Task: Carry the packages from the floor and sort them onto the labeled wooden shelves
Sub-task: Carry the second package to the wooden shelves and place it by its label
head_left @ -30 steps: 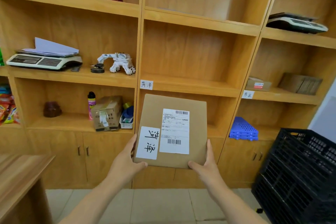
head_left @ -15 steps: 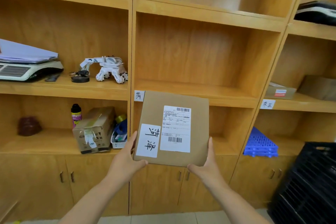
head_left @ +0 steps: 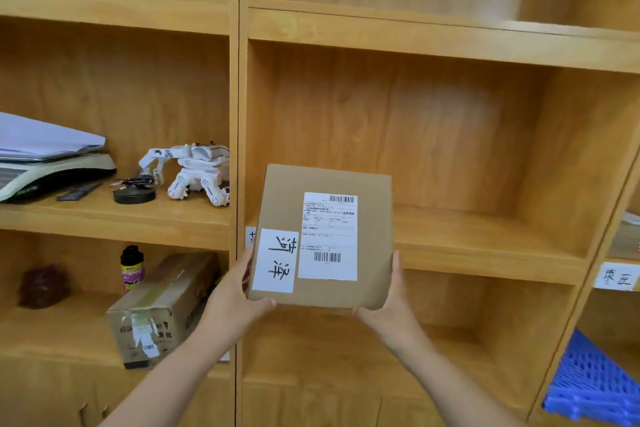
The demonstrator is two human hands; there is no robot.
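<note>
Package (head_left: 322, 239) sits gripped at its lower corners by the left hand (head_left: 235, 298) and right hand (head_left: 391, 308), before the middle shelf (head_left: 485, 246). White toy robot (head_left: 194, 170) and taped carton (head_left: 162, 308) stand in the left bays.

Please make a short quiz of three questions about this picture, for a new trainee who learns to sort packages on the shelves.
1. True or false: the cardboard package is already lying on a shelf.
2. Which object stands in the compartment to the left of the package? A) white toy robot B) a kettle C) a lamp
3. Fill in: the package carries a printed shipping label and a second white label with ____ characters.

Key:
1. False. The left hand and the right hand hold it at its lower corners, before the middle shelf.
2. A
3. handwritten
</note>
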